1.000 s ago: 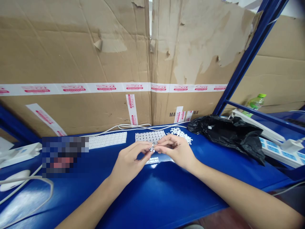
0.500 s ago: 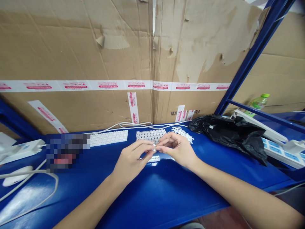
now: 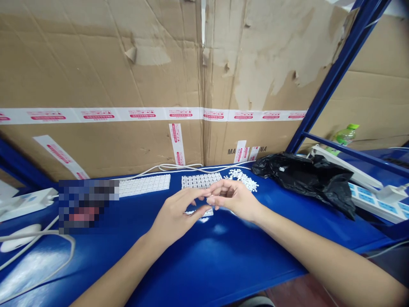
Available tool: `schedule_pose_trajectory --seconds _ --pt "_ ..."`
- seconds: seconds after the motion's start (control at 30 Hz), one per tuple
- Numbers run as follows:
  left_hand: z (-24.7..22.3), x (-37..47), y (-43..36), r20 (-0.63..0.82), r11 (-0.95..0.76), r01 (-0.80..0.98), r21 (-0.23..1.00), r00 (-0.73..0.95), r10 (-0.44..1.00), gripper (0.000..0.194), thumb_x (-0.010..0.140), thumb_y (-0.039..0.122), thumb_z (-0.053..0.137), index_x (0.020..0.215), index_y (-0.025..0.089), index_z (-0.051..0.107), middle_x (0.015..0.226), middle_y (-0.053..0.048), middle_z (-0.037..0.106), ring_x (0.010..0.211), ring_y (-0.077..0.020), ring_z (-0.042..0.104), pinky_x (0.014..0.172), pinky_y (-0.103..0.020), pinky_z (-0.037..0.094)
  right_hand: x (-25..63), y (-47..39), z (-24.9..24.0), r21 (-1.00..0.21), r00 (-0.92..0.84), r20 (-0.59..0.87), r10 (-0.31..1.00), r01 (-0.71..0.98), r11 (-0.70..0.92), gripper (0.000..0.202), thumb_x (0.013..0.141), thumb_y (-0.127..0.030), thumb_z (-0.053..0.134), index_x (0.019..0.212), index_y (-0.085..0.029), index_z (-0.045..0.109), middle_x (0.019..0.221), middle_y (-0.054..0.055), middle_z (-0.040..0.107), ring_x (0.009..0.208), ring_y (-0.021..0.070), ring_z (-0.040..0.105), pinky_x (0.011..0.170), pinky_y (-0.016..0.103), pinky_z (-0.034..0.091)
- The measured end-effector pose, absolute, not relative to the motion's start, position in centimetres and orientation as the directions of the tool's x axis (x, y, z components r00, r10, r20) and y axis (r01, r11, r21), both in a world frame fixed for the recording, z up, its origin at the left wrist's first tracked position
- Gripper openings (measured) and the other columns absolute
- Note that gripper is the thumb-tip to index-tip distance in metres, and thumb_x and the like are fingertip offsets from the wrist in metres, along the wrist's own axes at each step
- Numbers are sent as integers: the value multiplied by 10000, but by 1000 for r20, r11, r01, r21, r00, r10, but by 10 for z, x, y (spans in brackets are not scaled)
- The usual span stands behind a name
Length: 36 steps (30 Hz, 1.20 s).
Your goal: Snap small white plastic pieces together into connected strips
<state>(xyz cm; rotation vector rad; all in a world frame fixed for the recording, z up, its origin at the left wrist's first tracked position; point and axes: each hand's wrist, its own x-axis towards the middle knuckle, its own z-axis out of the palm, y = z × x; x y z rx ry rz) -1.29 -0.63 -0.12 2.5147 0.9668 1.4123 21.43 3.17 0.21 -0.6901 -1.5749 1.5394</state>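
Head view: nearest, both forearms reach in over a shiny blue table [image 3: 211, 264], and the hands meet above its middle, lifted off the surface, probably so both can work at one small spot in plain sight. The left hand [image 3: 182, 211] is curved, its thumb and forefinger parted with a gap showing between them. The right hand [image 3: 234, 198] has its thumb and forefinger drawn together at the tips, touching or nearly touching the left fingers; the overlap hides whether either hand pinches a small white piece.

Just below the fingers lies a short white strip [image 3: 208, 212], partly covered by the left hand. Beyond the hands are rows of white pieces [image 3: 201, 180], set side by side, perhaps to keep them orderly and easy to count. To their right, a loose pile of white pieces [image 3: 244, 180] lies near the right hand, a handy place for picking from. A white panel [image 3: 145, 185] sits left of the rows.

Farther right, a crumpled black bag [image 3: 303, 179] rests beside a power strip [image 3: 367, 199]. A white cable [image 3: 179, 167] runs along the back, against tall cardboard [image 3: 128, 85], which seems to serve as a screen. A green-capped bottle [image 3: 345, 136] stands beyond the blue frame [image 3: 329, 83].
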Motion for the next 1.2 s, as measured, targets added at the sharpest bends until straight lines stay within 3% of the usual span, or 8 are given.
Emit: schedule_pose_trajectory --seconds 0.13,0.23,0.33,0.53,0.67,0.87,1.03,1.2 --pt "1 -17 -4 693 -760 499 416 367 620 264 1016 201 772 1274 244 739 1094 -37 820 923 -181 762 802 -284 632 221 38 6 -983 -499 180 848 -122 137 307 796 -399 982 928 -184 806 827 19 802 672 129 715 689 283 623" --pt "4 -22 0 684 -727 523 446 325 653 150 1051 233 716 1193 222 762 1066 -43 821 858 -173 750 796 -291 614 229 43 11 -986 -523 154 838 -33 161 324 843 -455 937 997 -186 843 836 25 794 666 123 692 672 276 608" --pt "9 -29 5 627 -677 551 487 320 711 154 1086 277 647 1133 222 783 1012 -28 821 823 -168 734 757 -281 583 238 49 12 -986 -574 77 815 79 148 357 901 -492 880 1084 -187 850 825 32 796 643 119 684 629 258 582" --pt "19 -45 16 323 -505 651 567 389 863 260 1081 426 628 1033 253 815 962 -10 819 751 -176 707 625 -269 497 250 57 6 -985 -650 -49 758 159 72 405 836 -420 935 1136 -186 797 901 63 840 778 177 792 793 331 662" --pt "24 -53 14 158 -520 695 496 517 841 294 1076 470 621 992 270 819 860 -9 744 703 -180 662 637 -292 472 251 52 12 -928 -687 -112 718 331 172 279 893 -397 865 1046 -178 784 839 40 799 717 183 756 633 294 620" --pt "30 -64 12 77 -497 750 436 519 851 355 995 590 704 1110 269 802 946 -37 711 824 -231 672 719 -335 512 247 46 12 -676 -726 30 687 492 549 198 864 -284 907 1020 -190 829 1045 50 756 778 151 683 685 268 530" --pt "30 -70 11 -54 -435 775 459 513 857 444 875 565 837 1198 263 796 1077 -59 734 932 -264 720 803 -358 571 244 49 1 -662 -738 72 671 467 586 340 850 -267 931 1148 -168 801 1116 62 718 720 126 675 684 266 550" --pt "28 -68 8 -74 -400 752 523 508 858 425 809 444 891 1184 266 801 1082 -56 771 931 -264 754 771 -331 587 241 48 -4 -659 -750 120 650 429 617 322 881 -273 918 1167 -177 806 1100 59 703 716 124 680 699 265 566"
